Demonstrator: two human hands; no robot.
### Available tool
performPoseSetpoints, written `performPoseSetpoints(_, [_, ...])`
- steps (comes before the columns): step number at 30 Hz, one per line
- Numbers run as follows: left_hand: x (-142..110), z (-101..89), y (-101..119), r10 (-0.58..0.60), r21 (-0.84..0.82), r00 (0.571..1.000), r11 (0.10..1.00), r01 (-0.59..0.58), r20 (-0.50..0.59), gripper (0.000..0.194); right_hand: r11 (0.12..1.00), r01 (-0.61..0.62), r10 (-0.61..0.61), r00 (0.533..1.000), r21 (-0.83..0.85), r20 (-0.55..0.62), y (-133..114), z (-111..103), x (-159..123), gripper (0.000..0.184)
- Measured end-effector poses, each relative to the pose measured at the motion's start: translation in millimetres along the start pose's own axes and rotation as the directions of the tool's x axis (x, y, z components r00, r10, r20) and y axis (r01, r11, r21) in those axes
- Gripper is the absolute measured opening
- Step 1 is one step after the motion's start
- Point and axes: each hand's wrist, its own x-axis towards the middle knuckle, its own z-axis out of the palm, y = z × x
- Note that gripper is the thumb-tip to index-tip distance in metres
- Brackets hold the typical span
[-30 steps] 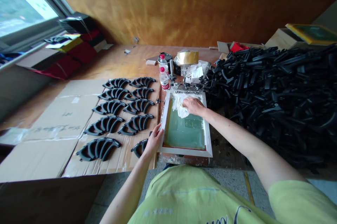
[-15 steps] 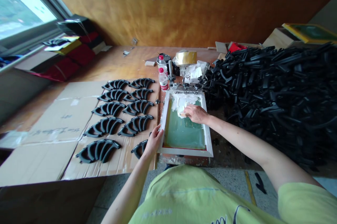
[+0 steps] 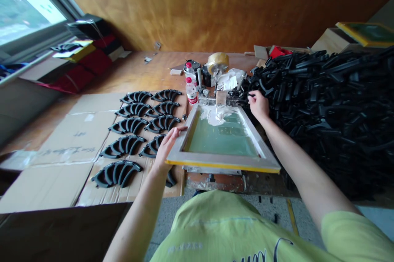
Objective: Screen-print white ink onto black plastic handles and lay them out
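My left hand (image 3: 168, 143) grips the left side of a screen printing frame (image 3: 223, 163), whose near edge is tilted up off the bench. White ink (image 3: 215, 115) is smeared across the far end of its green mesh (image 3: 220, 137). A small squeegee (image 3: 221, 98) stands at that far end, apart from both hands. Beyond the frame's far right corner, my right hand (image 3: 259, 106) is closed, fingertips pinching a black plastic part (image 3: 251, 95) at the edge of a large pile of black parts (image 3: 323, 118). Most of the pinched part is hard to make out against the pile.
Curved black parts (image 3: 118, 174) lie in fanned groups on flattened cardboard (image 3: 64, 139) at the left. Behind the frame stand plastic bottles (image 3: 191, 92), a roll of tape (image 3: 218, 63) and crumpled white paper (image 3: 230, 79). A wooden board (image 3: 197, 16) closes off the back.
The screen frame's near edge has risen, with my left hand on its side. My right hand has let go of the squeegee and moved right to the black pile.
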Motion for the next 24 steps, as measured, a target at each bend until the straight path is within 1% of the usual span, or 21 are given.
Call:
performPoseSetpoints(1, [7.0, 4.2, 12.2, 0.075, -0.03, 0.997, 0.997, -0.075, -0.007, 0.045, 0.999, -0.036, 0.036, 0.999, 0.0, 0.018, 11.8, -1.2, -7.6, 0.028])
performPoseSetpoints(2, [14.9, 9.1, 23.7, 0.132, -0.07, 0.991, 0.989, -0.132, -0.003, 0.043, 0.999, -0.041, 0.041, 0.997, 0.003, 0.064, 20.8, 1.0, -17.8, 0.027])
performPoseSetpoints(3, [23.3, 14.2, 34.5, 0.166, -0.112, 0.986, 0.98, -0.164, 0.01, 0.041, 1.0, -0.024, 0.022, 0.992, 0.013, 0.124, 26.4, 6.1, -30.1, 0.026])
performPoseSetpoints(5, [39.0, 23.9, 53.2, 0.174, -0.182, 0.984, 0.969, -0.165, 0.037, 0.038, 0.995, 0.077, -0.09, 0.963, 0.063, 0.253, 27.7, 22.9, -56.8, 0.018])
performPoseSetpoints(7, [49.8, 31.2, 64.8, 0.155, -0.228, 0.987, 0.963, -0.144, 0.032, 0.039, 0.971, 0.212, -0.238, 0.906, 0.113, 0.351, 20.2, 41.6, -78.8, 0.017])
performPoseSetpoints(9, [52.1, 35.3, 64.9, 0.15, -0.273, 0.989, 0.951, -0.148, -0.014, 0.043, 0.935, 0.329, -0.354, 0.831, 0.134, 0.429, 10.1, 54.9, -89.9, 0.025])
performPoseSetpoints(10, [49.4, 36.5, 59.7, 0.145, -0.293, 0.989, 0.944, -0.151, -0.041, 0.044, 0.924, 0.359, -0.378, 0.805, 0.131, 0.457, 4.8, 58.0, -91.9, 0.025])
performPoseSetpoints(11, [44.0, 37.5, 51.1, 0.124, -0.305, 0.991, 0.943, -0.134, -0.051, 0.045, 0.923, 0.366, -0.378, 0.796, 0.123, 0.473, -0.9, 58.5, -92.8, 0.023])
performPoseSetpoints(12, [36.2, 38.5, 39.3, 0.077, -0.303, 0.997, 0.949, -0.083, -0.031, 0.046, 0.924, 0.362, -0.374, 0.796, 0.121, 0.475, -7.5, 56.4, -94.1, 0.019])
performPoseSetpoints(13, [26.2, 39.8, 25.0, -0.002, -0.284, 1.0, 0.959, 0.009, 0.025, 0.047, 0.925, 0.357, -0.374, 0.804, 0.127, 0.462, -15.8, 52.2, -97.2, 0.015])
performPoseSetpoints(14, [14.6, 41.4, 9.1, -0.109, -0.249, 0.989, 0.96, 0.131, 0.1, 0.049, 0.923, 0.358, -0.383, 0.814, 0.141, 0.436, -26.0, 46.6, -103.3, 0.012])
performPoseSetpoints(15, [2.1, 43.1, -7.4, -0.226, -0.204, 0.958, 0.943, 0.261, 0.178, 0.051, 0.915, 0.372, -0.404, 0.821, 0.159, 0.403, -38.3, 40.2, -112.9, 0.009])
performPoseSetpoints(16, [-10.6, 44.6, -23.6, -0.324, -0.178, 0.917, 0.913, 0.367, 0.232, 0.052, 0.898, 0.402, -0.439, 0.819, 0.178, 0.368, -52.4, 34.1, -125.7, 0.008])
performPoseSetpoints(17, [-22.7, 45.5, -38.8, -0.391, -0.178, 0.886, 0.881, 0.439, 0.249, 0.051, 0.875, 0.442, -0.484, 0.805, 0.197, 0.342, -67.3, 29.0, -140.8, 0.008])
performPoseSetpoints(18, [-33.6, 45.3, -52.3, -0.432, -0.202, 0.872, 0.855, 0.477, 0.23, 0.049, 0.822, 0.523, -0.569, 0.745, 0.227, 0.348, -81.9, 25.3, -156.8, 0.009])
performPoseSetpoints(19, [-42.9, 43.9, -63.6, -0.452, -0.234, 0.874, 0.843, 0.484, 0.18, 0.046, 0.752, 0.607, -0.657, 0.657, 0.257, 0.37, -94.7, 23.0, -172.0, 0.012])
performPoseSetpoints(21, [-56.3, 37.9, -78.8, -0.445, -0.248, 0.894, 0.862, 0.442, 0.047, 0.043, 0.648, 0.691, -0.755, 0.526, 0.321, 0.392, -109.7, 20.1, -195.5, 0.017])
performPoseSetpoints(22, [-61.0, 34.0, -82.5, -0.421, -0.214, 0.907, 0.887, 0.409, -0.01, 0.043, 0.621, 0.7, -0.777, 0.49, 0.353, 0.394, -110.4, 18.1, -202.3, 0.019])
performPoseSetpoints(23, [-64.7, 30.2, -83.7, -0.385, -0.161, 0.922, 0.914, 0.373, -0.048, 0.044, 0.614, 0.689, -0.785, 0.481, 0.385, 0.39, -106.5, 15.2, -205.5, 0.023])
performPoseSetpoints(24, [-67.8, 26.9, -82.8, -0.342, -0.097, 0.937, 0.937, 0.336, -0.063, 0.045, 0.624, 0.661, -0.78, 0.495, 0.416, 0.383, -98.7, 11.7, -205.2, 0.027])
